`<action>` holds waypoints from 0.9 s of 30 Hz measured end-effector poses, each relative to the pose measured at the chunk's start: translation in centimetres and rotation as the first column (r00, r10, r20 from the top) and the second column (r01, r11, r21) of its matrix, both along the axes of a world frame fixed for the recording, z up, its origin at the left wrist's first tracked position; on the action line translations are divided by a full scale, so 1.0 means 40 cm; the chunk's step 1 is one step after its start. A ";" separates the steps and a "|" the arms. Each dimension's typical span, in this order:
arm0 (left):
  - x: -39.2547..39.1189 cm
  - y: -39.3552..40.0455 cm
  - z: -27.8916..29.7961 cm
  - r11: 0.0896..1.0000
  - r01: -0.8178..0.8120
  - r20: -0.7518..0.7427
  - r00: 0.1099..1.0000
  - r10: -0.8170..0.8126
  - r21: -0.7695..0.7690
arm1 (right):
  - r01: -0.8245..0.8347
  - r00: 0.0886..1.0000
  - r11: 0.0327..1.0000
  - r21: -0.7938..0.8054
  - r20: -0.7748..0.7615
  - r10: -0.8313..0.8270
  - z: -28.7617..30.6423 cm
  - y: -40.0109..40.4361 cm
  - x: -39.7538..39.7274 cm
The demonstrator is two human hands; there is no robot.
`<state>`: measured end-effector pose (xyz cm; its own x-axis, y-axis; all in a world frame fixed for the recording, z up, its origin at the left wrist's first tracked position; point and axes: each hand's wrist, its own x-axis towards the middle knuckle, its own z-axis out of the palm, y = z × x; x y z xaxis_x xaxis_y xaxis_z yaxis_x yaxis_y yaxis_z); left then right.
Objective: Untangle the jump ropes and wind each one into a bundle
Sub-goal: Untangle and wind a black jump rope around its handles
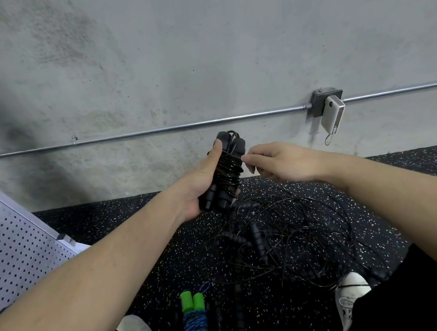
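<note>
My left hand (pixel 202 181) grips a black jump rope bundle (pixel 228 164), two handles side by side with thin black cord wound around them, held upright in front of the wall. My right hand (pixel 275 162) pinches the cord at the bundle's right side with thumb and forefinger. Below on the floor lies a tangle of black ropes (pixel 285 237) with several ribbed black handles in it. A wound green-handled rope bundle (pixel 195 324) with blue cord lies near my feet.
A speckled black rubber floor (pixel 149 280) meets a concrete wall carrying a metal conduit (pixel 179 127) and an outlet box with a white charger (pixel 332 115). A perforated grey panel (pixel 8 248) stands at left. My white shoes (pixel 351 295) flank the ropes.
</note>
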<state>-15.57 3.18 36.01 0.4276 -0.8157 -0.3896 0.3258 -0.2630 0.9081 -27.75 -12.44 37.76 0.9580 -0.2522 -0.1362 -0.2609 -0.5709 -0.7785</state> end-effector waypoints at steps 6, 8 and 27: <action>0.001 0.002 0.005 0.998 -0.023 0.018 1.000 0.024 -0.067 | 0.139 0.982 0.989 -0.054 -0.122 -0.145 0.016 -0.024 -0.022; 0.004 0.004 0.005 0.997 -0.019 0.037 0.999 0.022 -0.076 | 0.172 0.980 0.977 -0.122 -0.083 -0.183 0.018 -0.026 -0.020; 0.013 0.026 0.005 0.965 0.260 0.211 0.946 -0.245 -0.045 | 0.022 0.996 0.997 -0.069 -0.088 -0.028 0.032 -0.063 -0.027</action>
<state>-15.07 4.22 36.22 0.2677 -0.9295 -0.2535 0.0649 -0.2451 0.9673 -28.81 -14.96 39.06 0.9362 -0.2872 -0.2026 -0.3423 -0.6140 -0.7112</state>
